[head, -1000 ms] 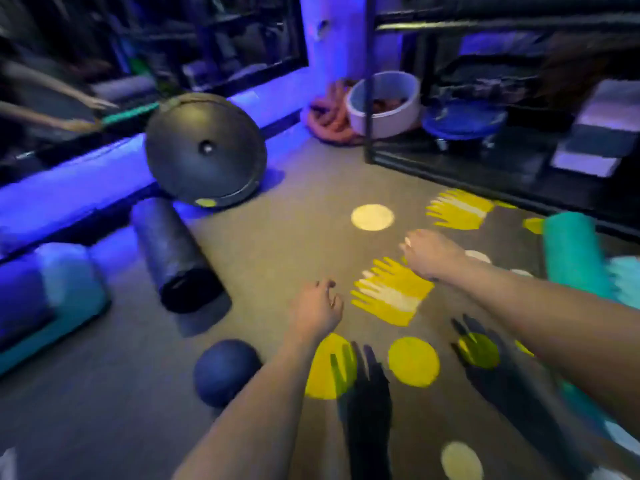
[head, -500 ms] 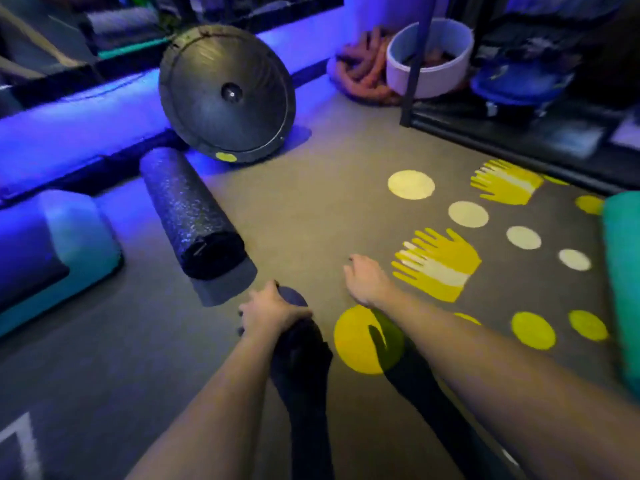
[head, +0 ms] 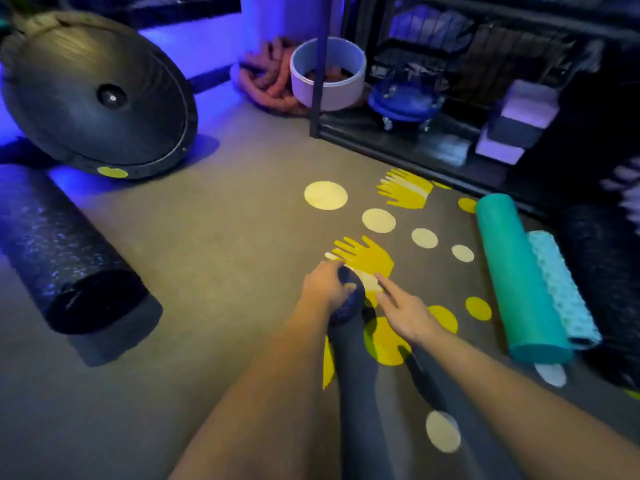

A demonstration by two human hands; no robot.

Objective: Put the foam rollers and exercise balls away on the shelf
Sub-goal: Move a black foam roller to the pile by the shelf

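Note:
My left hand (head: 323, 287) grips a small dark blue exercise ball (head: 350, 299), held just above the floor mat; most of the ball is hidden by my fingers. Just right of the ball, my right hand (head: 403, 311) is empty, its fingers spread. A black foam roller (head: 65, 258) lies on the floor at the left. On the right a teal foam roller (head: 516, 282) lies beside a lighter bumpy roller (head: 562, 289) and a dark roller (head: 606, 271). The black metal shelf (head: 408, 157) stands at the back right.
A large black balance dome (head: 93, 98) leans at the back left. A white round tub (head: 329, 74) and coiled orange rope (head: 268, 81) sit by the shelf post. On the bottom shelf are a blue item (head: 405, 98) and foam blocks (head: 516, 126). The mat has yellow dots and handprints.
My left hand reached the blue ball, closed on it and lifted it toward the right. My right hand came in beside it. The view swung right, bringing the teal rollers into sight.

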